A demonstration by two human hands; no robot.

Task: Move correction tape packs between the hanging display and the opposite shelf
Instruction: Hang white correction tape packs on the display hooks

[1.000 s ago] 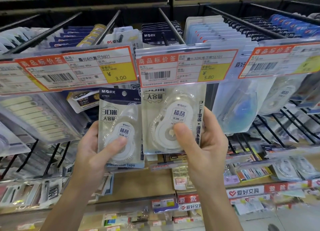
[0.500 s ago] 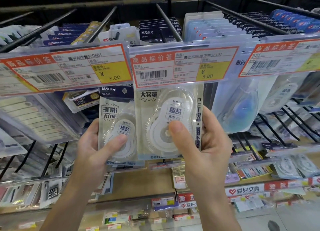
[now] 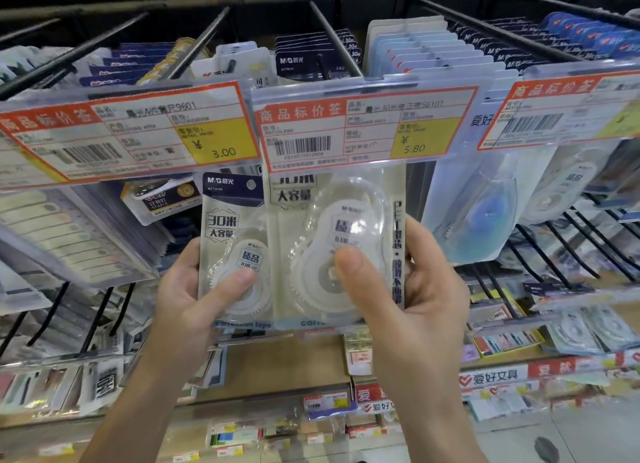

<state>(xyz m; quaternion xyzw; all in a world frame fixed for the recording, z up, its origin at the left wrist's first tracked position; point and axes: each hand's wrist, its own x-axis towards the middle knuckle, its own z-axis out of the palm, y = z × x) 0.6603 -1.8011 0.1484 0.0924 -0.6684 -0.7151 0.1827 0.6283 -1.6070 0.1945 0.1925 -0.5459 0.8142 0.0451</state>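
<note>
Each hand grips one correction tape pack below the price tags: the left hand (image 3: 180,289) pinches the smaller pack (image 3: 232,254), the right hand (image 3: 408,296) the larger pack (image 3: 332,251). The larger pack's top hides behind the 5.80 tag (image 3: 363,130); it could snag there or miss its peg.

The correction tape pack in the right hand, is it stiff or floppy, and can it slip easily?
The pack in the right hand probably stays fairly stiff: it stands upright though gripped only low down. Its glossy clear blister could be slippery under the thumb. It looks light, since a thumb-and-finger pinch carries it.
</note>
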